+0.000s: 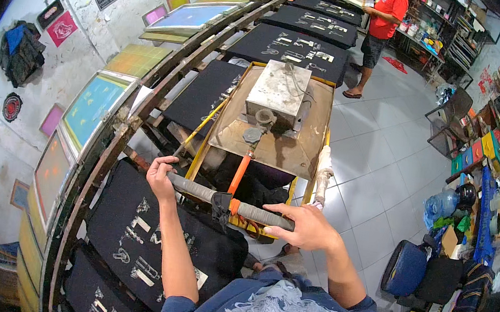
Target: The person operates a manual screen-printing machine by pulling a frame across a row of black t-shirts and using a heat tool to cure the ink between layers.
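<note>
A wheeled flash dryer stands in front of me, with a wide tan metal hood (228, 130) and a pale metal box (277, 91) on top. Across its near side runs a handlebar (197, 189) wrapped in grey tape, with black and orange wraps at the middle. My left hand (163, 177) is at the bar's left end, its fingers partly curled. My right hand (310, 227) has the right end between thumb and fingers. An orange rod (240, 174) slopes from the bar up to the hood. Part of the yellow frame (197, 161) shows beneath.
Black printed shirts (147, 249) lie along a long rack on the left, under and beyond the dryer. Framed screens (96, 108) lean along its far side. A person in a red shirt (392, 4) stands at the back. Chairs (407, 267) and a water jug (440, 205) line the right.
</note>
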A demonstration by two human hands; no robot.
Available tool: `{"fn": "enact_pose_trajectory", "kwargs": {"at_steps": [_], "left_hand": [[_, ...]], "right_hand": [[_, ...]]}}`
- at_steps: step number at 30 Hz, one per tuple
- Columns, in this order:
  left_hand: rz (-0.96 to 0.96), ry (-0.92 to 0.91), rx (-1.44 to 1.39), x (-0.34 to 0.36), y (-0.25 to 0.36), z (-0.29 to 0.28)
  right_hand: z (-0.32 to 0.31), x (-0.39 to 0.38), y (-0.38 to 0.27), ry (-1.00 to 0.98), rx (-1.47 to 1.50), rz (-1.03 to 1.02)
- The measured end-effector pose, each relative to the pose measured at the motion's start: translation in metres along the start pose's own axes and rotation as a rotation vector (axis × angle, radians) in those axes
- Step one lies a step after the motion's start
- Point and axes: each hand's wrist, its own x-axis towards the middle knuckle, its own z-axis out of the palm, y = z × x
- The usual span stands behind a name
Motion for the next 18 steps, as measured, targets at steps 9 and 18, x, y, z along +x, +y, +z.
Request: {"fn": "enact_pose_trajectory", "kwargs": {"at_steps": [9, 18], "left_hand": [[0.026, -0.016, 0.015, 0.001, -0.003, -0.002], [0.026, -0.025, 0.03, -0.002, 0.002, 0.001]], "right_hand": [[-0.002, -0.002, -0.004, 0.007, 0.01, 0.026], [0.0, -0.001, 0.001, 0.01, 0.022, 0.011]]}}
